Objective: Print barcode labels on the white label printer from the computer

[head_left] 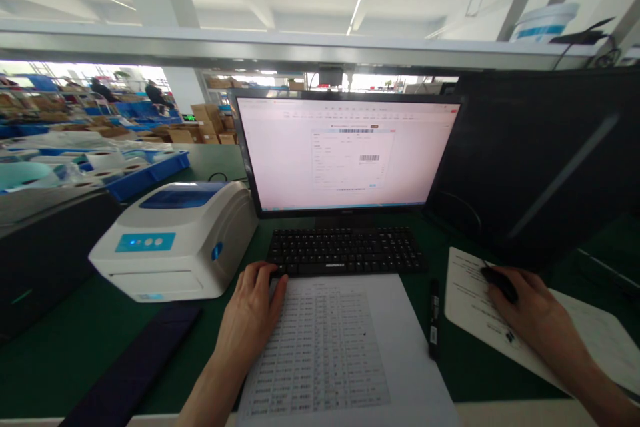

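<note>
At the near edge of the bench: a printed sheet (pixel 333 347) full of table rows lies flat, its long axis running away from the person toward the keyboard (pixel 345 250).
Left hand (pixel 253 310): rests palm down on the sheet's left margin, fingers loosely spread, gripping nothing; its fingertips touch the keyboard's near left corner.
Right hand (pixel 530 310): cupped over a black mouse (pixel 500 282), closed around it, on a second white paper (pixel 550 333) toward the bench's right edge.
Between the hands: a black marker pen (pixel 434 319) lies just right of the sheet, parallel to its long side, nearer the right hand.
Key relation: the keyboard sits directly ahead of the left hand, its long axis crosswise to the sheet; the left hand is clearly nearer.
Left side of the bench: a white label printer (pixel 180 240) with a blue panel and lid; a dark flat strip (pixel 140 363) lies in front.
Far edge: a lit monitor (pixel 345 150) shows a form with barcodes.
Writing: the sheet's rows, the keyboard's small brand mark and the screen text are probably too blurred to read.
</note>
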A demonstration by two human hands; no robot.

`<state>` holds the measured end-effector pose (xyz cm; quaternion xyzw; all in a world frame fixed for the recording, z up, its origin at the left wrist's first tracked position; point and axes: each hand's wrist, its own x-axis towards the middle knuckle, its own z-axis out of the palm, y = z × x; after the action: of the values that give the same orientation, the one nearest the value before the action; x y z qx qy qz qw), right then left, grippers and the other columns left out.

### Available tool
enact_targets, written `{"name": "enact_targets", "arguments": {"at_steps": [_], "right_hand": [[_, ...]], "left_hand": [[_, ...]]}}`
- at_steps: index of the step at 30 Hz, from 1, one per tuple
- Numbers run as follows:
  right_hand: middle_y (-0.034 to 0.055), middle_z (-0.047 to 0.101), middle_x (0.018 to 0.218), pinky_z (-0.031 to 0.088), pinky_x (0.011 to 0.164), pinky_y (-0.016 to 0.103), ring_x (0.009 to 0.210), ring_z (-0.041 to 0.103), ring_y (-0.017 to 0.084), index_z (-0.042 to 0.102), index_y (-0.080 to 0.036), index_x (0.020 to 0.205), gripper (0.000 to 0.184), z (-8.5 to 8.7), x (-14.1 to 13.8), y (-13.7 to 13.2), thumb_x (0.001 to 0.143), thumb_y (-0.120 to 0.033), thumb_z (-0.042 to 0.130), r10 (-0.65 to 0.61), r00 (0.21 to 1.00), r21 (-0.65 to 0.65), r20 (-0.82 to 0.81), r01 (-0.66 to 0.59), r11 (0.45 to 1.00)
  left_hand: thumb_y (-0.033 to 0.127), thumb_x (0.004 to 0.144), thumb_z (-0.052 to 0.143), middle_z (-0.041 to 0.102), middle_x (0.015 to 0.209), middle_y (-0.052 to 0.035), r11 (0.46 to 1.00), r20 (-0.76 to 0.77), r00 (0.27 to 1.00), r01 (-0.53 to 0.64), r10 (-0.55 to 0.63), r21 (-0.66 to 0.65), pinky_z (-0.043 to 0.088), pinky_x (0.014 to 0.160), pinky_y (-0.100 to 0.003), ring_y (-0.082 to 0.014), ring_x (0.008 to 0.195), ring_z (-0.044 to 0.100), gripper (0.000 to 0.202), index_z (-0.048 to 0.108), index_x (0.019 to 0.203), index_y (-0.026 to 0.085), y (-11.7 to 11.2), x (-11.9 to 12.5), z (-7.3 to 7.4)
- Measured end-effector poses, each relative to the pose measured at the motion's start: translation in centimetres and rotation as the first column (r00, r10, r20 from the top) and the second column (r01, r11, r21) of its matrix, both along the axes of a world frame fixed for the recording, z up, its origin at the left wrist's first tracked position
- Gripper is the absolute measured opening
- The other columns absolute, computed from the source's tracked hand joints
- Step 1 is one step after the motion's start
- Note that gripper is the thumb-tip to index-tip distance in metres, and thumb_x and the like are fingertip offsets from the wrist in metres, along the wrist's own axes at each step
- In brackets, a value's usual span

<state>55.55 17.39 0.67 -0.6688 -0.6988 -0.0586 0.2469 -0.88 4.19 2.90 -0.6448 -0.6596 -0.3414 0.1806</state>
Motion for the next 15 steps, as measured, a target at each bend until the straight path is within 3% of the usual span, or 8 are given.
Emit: {"name": "enact_targets", "arguments": {"at_steps": [15], "right_hand": [[0.0231,0.067,0.152,0.069,0.089,0.061,0.117,0.076,0.043,0.069,-0.020,0.148,0.072,0.66,-0.14,-0.32,0.102,-0.069,0.044,0.015,1.000,-0.020,0.012,-0.015,1.000]], "left_hand": [[0.048,0.121,0.049,0.073,0.127,-0.0149,1.000,0.016,1.000,-0.012,0.012,-0.013,0.073,0.097,-0.058,-0.0348,0.113,0.078,0.032,0.066,0.127,0.022,-0.07,0.31,0.07]]}}
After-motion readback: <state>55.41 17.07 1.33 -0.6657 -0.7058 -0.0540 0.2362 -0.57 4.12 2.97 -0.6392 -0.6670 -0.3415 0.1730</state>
